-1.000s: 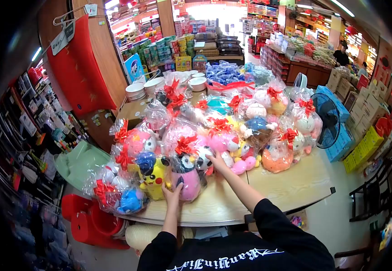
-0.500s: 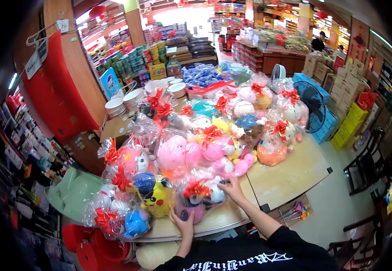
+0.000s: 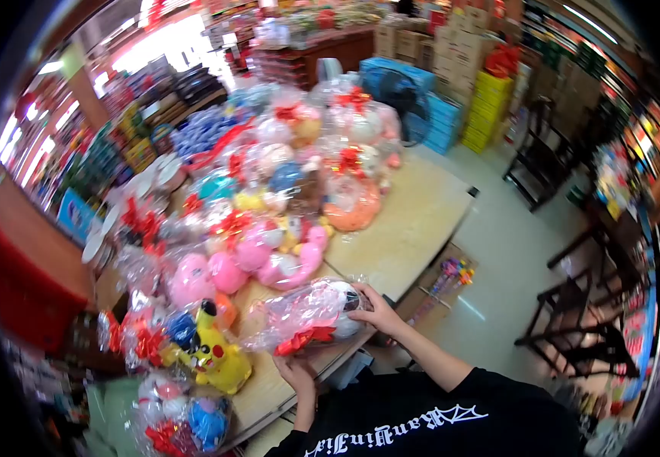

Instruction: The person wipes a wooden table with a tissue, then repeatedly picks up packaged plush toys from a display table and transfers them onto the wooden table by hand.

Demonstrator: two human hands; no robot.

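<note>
A plush toy in a clear plastic wrapper (image 3: 337,301) with a red ribbon bow (image 3: 302,340) lies tipped on its side at the table's front edge. My right hand (image 3: 377,314) grips its rounded, black-and-white end. My left hand (image 3: 296,375) is just below the bow by the table edge, fingers apart; whether it touches the wrapper is unclear. To the left stands a yellow Pikachu plush (image 3: 220,356) with a blue cap. Below it, another wrapped bundle holds a blue plush (image 3: 208,423).
Several wrapped plush toys, including a pink one (image 3: 193,279) and an orange one (image 3: 350,199), crowd the wooden table (image 3: 402,236). Blue boxes (image 3: 444,126) and a black fan (image 3: 406,110) are behind it. Dark wooden chairs (image 3: 539,164) stand right; a green chair (image 3: 117,407) is front left.
My view has swung to the right. The wrapped plush has tipped from upright onto its side, its bow now toward me. My right hand has moved round its end; my left hand has come off its side.
</note>
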